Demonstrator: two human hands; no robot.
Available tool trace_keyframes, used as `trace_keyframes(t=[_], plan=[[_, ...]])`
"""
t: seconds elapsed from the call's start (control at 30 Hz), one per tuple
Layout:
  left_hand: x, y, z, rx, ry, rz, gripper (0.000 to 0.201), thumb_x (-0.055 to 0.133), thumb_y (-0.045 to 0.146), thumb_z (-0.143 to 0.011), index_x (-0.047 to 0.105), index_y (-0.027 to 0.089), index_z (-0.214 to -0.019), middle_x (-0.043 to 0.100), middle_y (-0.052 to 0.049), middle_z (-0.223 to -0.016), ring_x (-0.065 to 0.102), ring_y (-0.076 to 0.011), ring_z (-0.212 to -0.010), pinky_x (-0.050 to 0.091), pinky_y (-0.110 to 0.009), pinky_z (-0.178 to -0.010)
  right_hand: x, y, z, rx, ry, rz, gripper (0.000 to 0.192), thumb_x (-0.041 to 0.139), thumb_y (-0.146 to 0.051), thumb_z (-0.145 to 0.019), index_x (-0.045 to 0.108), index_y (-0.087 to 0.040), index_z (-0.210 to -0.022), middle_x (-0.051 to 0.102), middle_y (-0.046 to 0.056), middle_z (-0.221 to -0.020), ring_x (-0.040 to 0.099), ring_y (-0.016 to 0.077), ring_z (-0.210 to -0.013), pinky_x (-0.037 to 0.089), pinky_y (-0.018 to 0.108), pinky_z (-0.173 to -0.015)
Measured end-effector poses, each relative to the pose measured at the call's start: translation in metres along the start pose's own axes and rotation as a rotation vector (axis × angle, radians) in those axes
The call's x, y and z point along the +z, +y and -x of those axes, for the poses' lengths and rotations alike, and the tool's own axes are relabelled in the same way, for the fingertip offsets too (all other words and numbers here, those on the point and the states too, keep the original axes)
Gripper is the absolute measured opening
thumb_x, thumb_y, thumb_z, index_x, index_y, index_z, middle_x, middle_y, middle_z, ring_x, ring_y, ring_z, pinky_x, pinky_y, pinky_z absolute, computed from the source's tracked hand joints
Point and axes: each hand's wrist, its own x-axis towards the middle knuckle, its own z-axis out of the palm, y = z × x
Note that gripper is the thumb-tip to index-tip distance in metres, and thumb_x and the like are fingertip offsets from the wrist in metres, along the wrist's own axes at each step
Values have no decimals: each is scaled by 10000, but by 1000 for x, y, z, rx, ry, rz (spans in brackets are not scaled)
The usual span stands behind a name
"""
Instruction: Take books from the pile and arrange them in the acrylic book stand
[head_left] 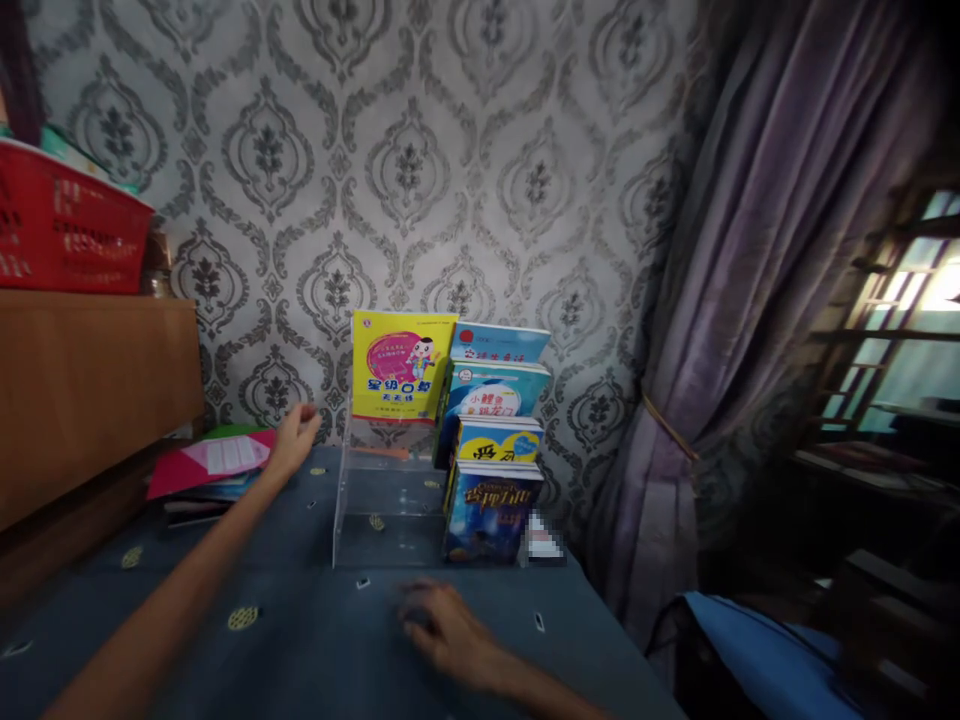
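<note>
A clear tiered display stand sits on the blue patterned tablecloth against the wall. A yellow book stands on its top tier at the left. Several books fill its right side, the front one dark blue. My left hand reaches out over the table, fingers loosely curled, holding nothing, just right of a pile of books topped by a pink one. My right hand rests palm down on the cloth in front of the stand, fingers apart, holding nothing.
A wooden cabinet stands at the left with a red basket on top. Patterned wallpaper backs the table. A purple curtain hangs at the right beside a window. A blue object lies low at the right.
</note>
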Motion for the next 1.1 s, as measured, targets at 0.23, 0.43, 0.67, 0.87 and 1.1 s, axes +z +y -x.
trace_keyframes(t=[0.23,0.43,0.67,0.87,1.1], plan=[[-36,-86,58,-9,55,-787,439,445,346,-862,647,111,-1173,592,-261,-1365,471,-401,-1366,350,-607,-1101,29,28,15,14,79,-118,282,558,-222,-859,740,-241,-1073,637,126,-1394,596,274,-1300,453,439,-1098],[-53,-138,85,-50,-62,-1088,590,416,401,-881,624,91,-1337,543,-260,-1456,460,-408,-1397,338,-605,-1117,44,37,15,12,88,-138,301,567,-199,-798,758,-246,-1025,613,133,-1429,615,277,-1291,468,420,-1088],[-49,-146,98,21,2,-1081,565,366,283,-903,592,97,-1386,509,-247,-1494,439,-392,-1418,311,-615,-1141,42,34,17,22,112,-133,289,567,-205,-809,760,-255,-1020,623,125,-1420,617,252,-1289,461,414,-1098],[-50,-142,101,25,10,-1010,551,375,268,-918,571,73,-1395,497,-275,-1491,420,-402,-1428,261,-625,-1165,43,33,23,-24,157,-127,300,491,-371,-952,741,-244,-1058,624,159,-1405,594,279,-1314,464,457,-1104],[-55,-129,95,-33,-32,-1034,557,399,298,-953,487,72,-1455,506,-270,-1471,423,-411,-1396,235,-637,-1157,38,23,22,-11,118,-160,341,479,-438,-974,724,-203,-1016,613,200,-1401,586,306,-1319,470,498,-1098]])
